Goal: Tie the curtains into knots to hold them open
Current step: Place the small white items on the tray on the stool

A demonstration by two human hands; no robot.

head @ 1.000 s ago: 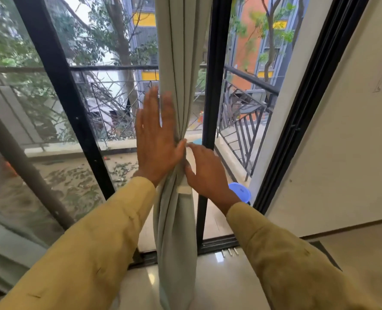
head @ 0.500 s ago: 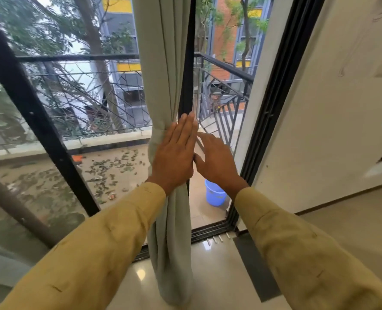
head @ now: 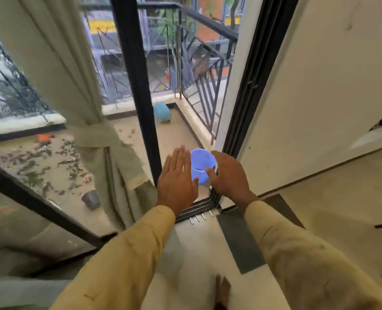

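Both hands have come off the pale grey-green fabric curtain [head: 58,70] since the earlier frames, where they pressed around its gathered middle, and the view has swung so the cloth now hangs at the left instead of straight ahead. That curtain falls in soft, matte vertical folds and is cinched partway down by a flat band of the same cloth [head: 93,134], below which it flares loose toward the floor beside the black metal door frame post [head: 138,90].

The left hand [head: 177,180] is held out flat, palm down, fingers straight and close together. The right hand [head: 227,175] sits just beside it, fingers gently curled and spread; both are empty and touch nothing, a small gap between them. Mustard-yellow woven sleeves [head: 127,256] cover both forearms to the wrists.

Seen through that gap, a round blue plastic bucket [head: 202,164] stands on the balcony floor outside. Farther out lie a teal rounded container [head: 162,113] on its side and a small dark grey pot [head: 91,199], among scattered dry leaves. Black metal railing [head: 199,86] edges the balcony. Glossy pale floor tiles [head: 196,253] lie under the arms.
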